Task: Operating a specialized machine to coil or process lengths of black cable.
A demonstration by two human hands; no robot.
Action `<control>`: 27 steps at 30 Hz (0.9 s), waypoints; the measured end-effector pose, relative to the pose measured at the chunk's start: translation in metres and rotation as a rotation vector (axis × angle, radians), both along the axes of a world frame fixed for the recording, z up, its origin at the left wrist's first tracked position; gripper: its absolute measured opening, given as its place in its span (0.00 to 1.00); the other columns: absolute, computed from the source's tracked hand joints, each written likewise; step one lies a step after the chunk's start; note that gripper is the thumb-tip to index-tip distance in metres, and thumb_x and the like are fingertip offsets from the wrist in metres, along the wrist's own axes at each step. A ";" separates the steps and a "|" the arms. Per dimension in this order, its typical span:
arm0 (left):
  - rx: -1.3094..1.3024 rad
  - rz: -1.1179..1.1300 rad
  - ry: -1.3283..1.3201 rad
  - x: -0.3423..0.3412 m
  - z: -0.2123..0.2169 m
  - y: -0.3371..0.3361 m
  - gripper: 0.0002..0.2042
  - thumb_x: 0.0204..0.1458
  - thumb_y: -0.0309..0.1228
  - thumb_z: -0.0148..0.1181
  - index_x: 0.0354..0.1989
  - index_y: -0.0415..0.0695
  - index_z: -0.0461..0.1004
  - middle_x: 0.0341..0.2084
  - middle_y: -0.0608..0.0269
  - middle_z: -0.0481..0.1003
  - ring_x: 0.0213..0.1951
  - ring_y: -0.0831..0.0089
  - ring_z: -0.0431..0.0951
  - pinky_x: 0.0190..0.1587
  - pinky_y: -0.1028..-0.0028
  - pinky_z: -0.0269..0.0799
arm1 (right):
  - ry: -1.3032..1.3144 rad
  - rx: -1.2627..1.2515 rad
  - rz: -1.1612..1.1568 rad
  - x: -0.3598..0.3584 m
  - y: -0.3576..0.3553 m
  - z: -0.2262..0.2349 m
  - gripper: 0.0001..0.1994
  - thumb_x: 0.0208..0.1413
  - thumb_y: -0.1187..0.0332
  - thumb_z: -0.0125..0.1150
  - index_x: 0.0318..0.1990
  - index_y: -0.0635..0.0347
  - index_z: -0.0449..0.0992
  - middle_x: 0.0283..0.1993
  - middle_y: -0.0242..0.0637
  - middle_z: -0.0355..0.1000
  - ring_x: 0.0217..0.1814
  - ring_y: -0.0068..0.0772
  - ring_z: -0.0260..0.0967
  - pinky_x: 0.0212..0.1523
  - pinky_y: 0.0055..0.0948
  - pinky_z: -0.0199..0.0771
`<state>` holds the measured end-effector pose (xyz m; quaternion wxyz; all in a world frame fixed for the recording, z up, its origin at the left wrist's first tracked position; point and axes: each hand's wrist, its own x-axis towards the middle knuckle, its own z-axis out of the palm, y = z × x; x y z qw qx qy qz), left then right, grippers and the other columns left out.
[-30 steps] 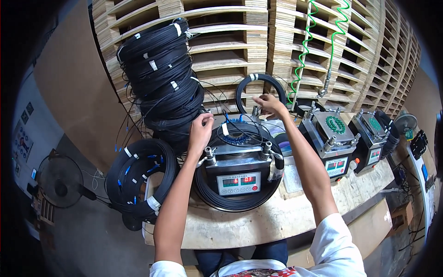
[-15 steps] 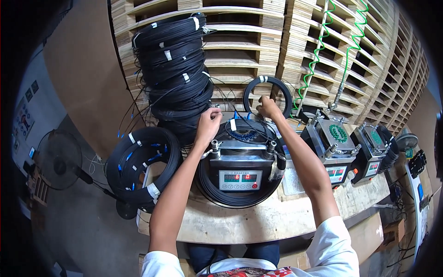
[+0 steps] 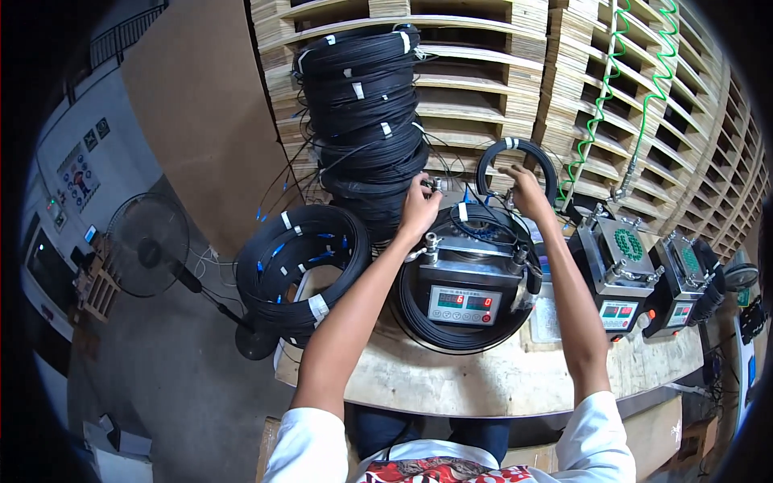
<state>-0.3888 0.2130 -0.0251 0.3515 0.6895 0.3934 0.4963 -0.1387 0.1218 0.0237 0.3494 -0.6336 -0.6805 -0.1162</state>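
Pinched at the far rim of the black cable coil (image 3: 463, 326) on the metering machine (image 3: 469, 291): left hand (image 3: 419, 208) closed on a small connector (image 3: 436, 185), right hand (image 3: 527, 191) closed on cable. Stacked coils (image 3: 366, 105) crowd behind; another coil bundle (image 3: 302, 270) overhangs the bench's (image 3: 483, 378) left edge.

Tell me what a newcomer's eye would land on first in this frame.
Probably the tall stack of black cable coils at the back, against the wooden pallets. Next, the grey machine with a red digital display at mid-bench, ringed by black cable; the left hand and right hand reach over its far side. A bright green spiral hose hangs to the right.
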 end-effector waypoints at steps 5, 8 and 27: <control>-0.671 -0.181 -0.303 0.004 0.017 0.013 0.42 0.53 0.40 0.66 0.73 0.51 0.48 0.64 0.47 0.60 0.62 0.55 0.63 0.60 0.52 0.65 | 0.333 0.203 -0.091 -0.050 -0.115 -0.009 0.25 0.51 0.88 0.48 0.57 0.60 0.73 0.63 0.56 0.65 0.65 0.59 0.64 0.65 0.44 0.63; -0.644 -0.127 -0.205 -0.002 -0.001 0.071 0.30 0.57 0.46 0.63 0.65 0.50 0.63 0.60 0.58 0.66 0.61 0.55 0.62 0.59 0.54 0.63 | 0.259 0.265 -0.182 -0.080 -0.126 -0.025 0.26 0.51 0.88 0.49 0.59 0.60 0.71 0.64 0.56 0.64 0.65 0.60 0.62 0.66 0.46 0.61; -0.788 0.016 -0.589 0.039 -0.027 0.089 0.06 0.62 0.38 0.61 0.38 0.50 0.77 0.27 0.72 0.79 0.25 0.78 0.76 0.26 0.71 0.66 | 0.388 0.246 -0.202 -0.082 -0.131 -0.021 0.31 0.48 0.90 0.48 0.62 0.58 0.69 0.69 0.60 0.56 0.64 0.66 0.63 0.61 0.45 0.65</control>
